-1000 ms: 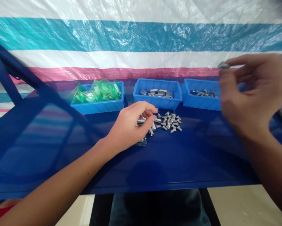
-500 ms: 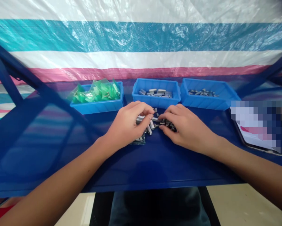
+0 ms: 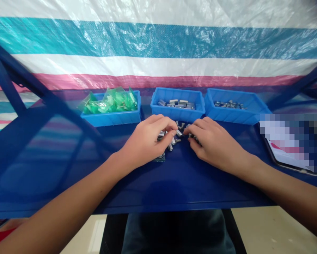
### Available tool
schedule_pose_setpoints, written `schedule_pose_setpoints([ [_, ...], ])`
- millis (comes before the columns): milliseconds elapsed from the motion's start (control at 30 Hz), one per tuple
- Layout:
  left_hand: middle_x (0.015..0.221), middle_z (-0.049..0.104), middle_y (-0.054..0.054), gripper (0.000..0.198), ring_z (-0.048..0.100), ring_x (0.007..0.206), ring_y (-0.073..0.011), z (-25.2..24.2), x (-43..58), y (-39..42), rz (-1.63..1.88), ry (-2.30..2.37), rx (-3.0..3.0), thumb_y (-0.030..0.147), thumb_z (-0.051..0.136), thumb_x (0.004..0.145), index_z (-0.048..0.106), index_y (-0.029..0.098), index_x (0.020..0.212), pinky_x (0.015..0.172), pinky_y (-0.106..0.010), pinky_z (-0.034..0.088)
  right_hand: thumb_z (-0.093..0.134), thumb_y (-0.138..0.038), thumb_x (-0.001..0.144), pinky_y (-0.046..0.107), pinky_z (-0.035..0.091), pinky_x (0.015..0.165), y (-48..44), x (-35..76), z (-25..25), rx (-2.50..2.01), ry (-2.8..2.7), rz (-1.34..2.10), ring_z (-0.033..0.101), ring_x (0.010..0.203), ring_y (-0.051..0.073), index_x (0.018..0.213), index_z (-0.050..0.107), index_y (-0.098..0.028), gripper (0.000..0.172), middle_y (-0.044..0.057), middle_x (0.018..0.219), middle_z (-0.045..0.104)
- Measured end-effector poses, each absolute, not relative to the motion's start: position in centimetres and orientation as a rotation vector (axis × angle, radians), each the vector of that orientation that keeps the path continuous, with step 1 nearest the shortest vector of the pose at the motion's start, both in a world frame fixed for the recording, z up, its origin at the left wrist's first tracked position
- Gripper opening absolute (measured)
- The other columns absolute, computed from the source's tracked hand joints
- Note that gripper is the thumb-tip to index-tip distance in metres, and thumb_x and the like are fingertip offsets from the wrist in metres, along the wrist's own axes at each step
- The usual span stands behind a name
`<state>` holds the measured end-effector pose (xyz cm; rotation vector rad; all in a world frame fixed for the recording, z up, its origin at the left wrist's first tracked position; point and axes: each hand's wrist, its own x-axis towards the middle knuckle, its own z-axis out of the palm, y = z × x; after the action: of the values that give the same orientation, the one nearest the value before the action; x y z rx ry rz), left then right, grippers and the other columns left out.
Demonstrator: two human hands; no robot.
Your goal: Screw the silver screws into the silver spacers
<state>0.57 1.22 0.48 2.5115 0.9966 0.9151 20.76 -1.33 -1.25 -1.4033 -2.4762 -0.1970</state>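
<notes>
Hovering low over a blue tabletop point(image 3: 190, 190), left hand point(image 3: 149, 141) and right hand point(image 3: 216, 143) face each other with a small gap between — loose metal parts lie in and around that gap. Left hand: thumb and index curled nearly together over silver spacers point(image 3: 173, 141); cannot tell if anything is pinched. Right hand: fingers and thumb bent over part of the loose screws point(image 3: 182, 125), more of them showing between the two hands; grip hidden, cannot tell. Small dark packet point(image 3: 160, 158) pokes out below left palm (contents unclear). Behind, three blue bins in a row: left bin point(image 3: 110, 119) heaped with green bags point(image 3: 118, 100), middle bin point(image 3: 177, 114) holding similar spacers, right bin point(image 3: 233, 115) with small screws at its left end — phone point(image 3: 287, 148) flat near the right forearm, screen pixelated; striped sheet point(image 3: 158, 40) at back
</notes>
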Motion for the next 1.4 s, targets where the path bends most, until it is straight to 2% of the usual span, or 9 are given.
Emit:
schedule_pose_setpoints([
  [133, 0.083, 0.066, -0.002, 0.014, 0.059, 0.081, -0.0145, 0.4, 0.6, 1.2, 0.878, 0.998, 2.513, 0.021, 0.05, 0.087, 0.064, 0.017, 0.09, 0.077, -0.026, 0.045, 0.048, -0.012, 0.082, 0.039, 0.038, 0.074, -1.0, 20.8, -1.5, -1.401, -2.445, -0.214, 0.05, 0.086, 0.026, 0.095, 0.062, -0.013, 0.02, 0.011, 0.085, 0.062],
  [267, 0.083, 0.067, -0.002, 0.015, 0.06, 0.081, -0.0147, 0.6, 0.7, 1.1, 0.871, 1.015, 2.453, 0.021, 0.051, 0.086, 0.065, 0.016, 0.091, 0.078, -0.026, 0.045, 0.05, -0.011, 0.079, 0.037, 0.042, 0.075, -0.9, 20.5, -1.3, -1.114, -2.333, -0.056, 0.052, 0.083, 0.022, 0.094, 0.059, -0.016, 0.018, 0.007, 0.084, 0.063],
  [400, 0.084, 0.069, -0.002, 0.018, 0.061, 0.071, -0.0122, 1.4, 0.9, 0.8, 0.861, 1.006, 2.199, 0.025, 0.051, 0.087, 0.066, 0.016, 0.091, 0.068, -0.023, 0.047, 0.051, -0.01, 0.077, 0.035, 0.046, 0.074, -1.7, 19.8, -0.4, -0.891, -2.185, 0.017, 0.057, 0.082, 0.019, 0.095, 0.057, -0.022, 0.023, 0.005, 0.088, 0.065],
  [567, 0.084, 0.069, -0.003, 0.02, 0.064, 0.073, -0.0141, 2.0, 1.2, 0.3, 0.744, 0.899, 1.884, 0.029, 0.056, 0.085, 0.065, 0.016, 0.097, 0.066, -0.025, 0.05, 0.053, -0.011, 0.076, 0.035, 0.049, 0.072, -2.4, 19.5, 0.0, -0.949, -2.094, 0.065, 0.062, 0.08, 0.019, 0.093, 0.054, -0.026, 0.023, 0.003, 0.087, 0.065],
  [733, 0.084, 0.069, -0.003, 0.022, 0.064, 0.074, -0.0134, 1.7, 1.2, 0.3, 0.696, 0.83, 1.654, 0.03, 0.062, 0.082, 0.062, 0.016, 0.1, 0.065, -0.024, 0.05, 0.055, -0.009, 0.076, 0.033, 0.05, 0.071, -2.5, 19.4, -0.3, -0.82, -2.082, 0.113, 0.062, 0.081, 0.017, 0.094, 0.051, -0.026, 0.025, 0.002, 0.084, 0.065],
  [933, 0.087, 0.069, -0.003, 0.02, 0.065, 0.076, -0.0119, 1.2, 1.3, 0.7, 0.768, 0.817, 1.472, 0.019, 0.065, 0.078, 0.062, 0.017, 0.097, 0.071, -0.026, 0.052, 0.056, -0.013, 0.077, 0.031, 0.049, 0.07, -2.4, 19.2, -0.6, -0.925, -2.019, 0.135, 0.06, 0.081, 0.017, 0.097, 0.051, -0.024, 0.024, 0.003, 0.09, 0.062],
  [1133, 0.087, 0.068, -0.002, 0.015, 0.066, 0.08, -0.0123, 0.7, 1.5, 1.0, 0.861, 0.813, 1.402, 0.014, 0.064, 0.076, 0.063, 0.016, 0.091, 0.075, -0.027, 0.053, 0.057, -0.02, 0.08, 0.023, 0.041, 0.054, -1.9, 19.4, -0.8, -1.144, -1.933, 0.424, 0.054, 0.059, 0.01, 0.079, 0.054, -0.02, 0.003, -0.002, 0.067, 0.059],
  [1233, 0.081, 0.068, -0.002, 0.009, 0.065, 0.076, -0.0118, 0.6, 1.4, 1.0, 0.819, 0.841, 1.463, 0.016, 0.065, 0.076, 0.063, 0.015, 0.085, 0.071, -0.025, 0.052, 0.055, -0.019, 0.081, 0.022, 0.036, 0.05, -1.9, 19.4, -0.7, -1.191, -1.934, 0.561, 0.049, 0.054, 0.009, 0.072, 0.057, -0.019, 0.009, -0.003, 0.061, 0.058],
  [1400, 0.075, 0.067, -0.002, 0.01, 0.064, 0.068, -0.0118, 0.9, 1.3, 0.8, 0.819, 0.885, 1.664, 0.018, 0.061, 0.079, 0.063, 0.015, 0.088, 0.065, -0.024, 0.052, 0.053, -0.019, 0.082, 0.021, 0.036, 0.049, -2.0, 19.2, -0.1, -1.253, -1.845, 0.755, 0.047, 0.051, 0.008, 0.068, 0.06, -0.017, 0.015, -0.003, 0.057, 0.056],
])
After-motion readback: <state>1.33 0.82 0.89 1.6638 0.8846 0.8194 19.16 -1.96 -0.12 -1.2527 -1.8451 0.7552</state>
